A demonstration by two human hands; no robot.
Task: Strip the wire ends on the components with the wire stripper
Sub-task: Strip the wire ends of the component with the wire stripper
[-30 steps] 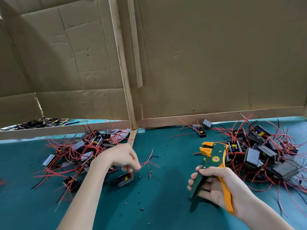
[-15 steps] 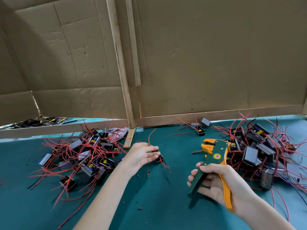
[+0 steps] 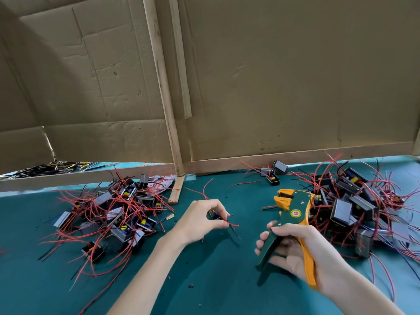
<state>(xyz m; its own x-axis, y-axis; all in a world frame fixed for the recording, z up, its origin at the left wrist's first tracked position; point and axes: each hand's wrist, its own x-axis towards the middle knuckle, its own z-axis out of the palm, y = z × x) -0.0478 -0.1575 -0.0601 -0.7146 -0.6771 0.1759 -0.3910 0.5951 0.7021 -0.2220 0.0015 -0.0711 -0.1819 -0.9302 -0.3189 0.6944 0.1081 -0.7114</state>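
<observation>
My right hand (image 3: 295, 251) grips the green and orange wire stripper (image 3: 293, 214) by its handles, jaws pointing up and left above the mat. My left hand (image 3: 200, 218) is curled around a small black component (image 3: 214, 214) at the middle of the mat, its red wire (image 3: 231, 223) sticking out to the right between my fingertips. The wire end lies a short way left of the stripper and apart from it. The component is mostly hidden by my fingers.
A tangled pile of components with red wires (image 3: 118, 214) lies on the left of the green mat (image 3: 216, 280), and a larger pile (image 3: 354, 205) lies on the right. Two loose components (image 3: 272, 173) sit near the cardboard wall (image 3: 272, 87). Tiny insulation scraps (image 3: 191, 285) dot the mat.
My left hand left the left pile, moved right to the middle of the mat and closed on a component. The right hand with the stripper stayed nearly in place.
</observation>
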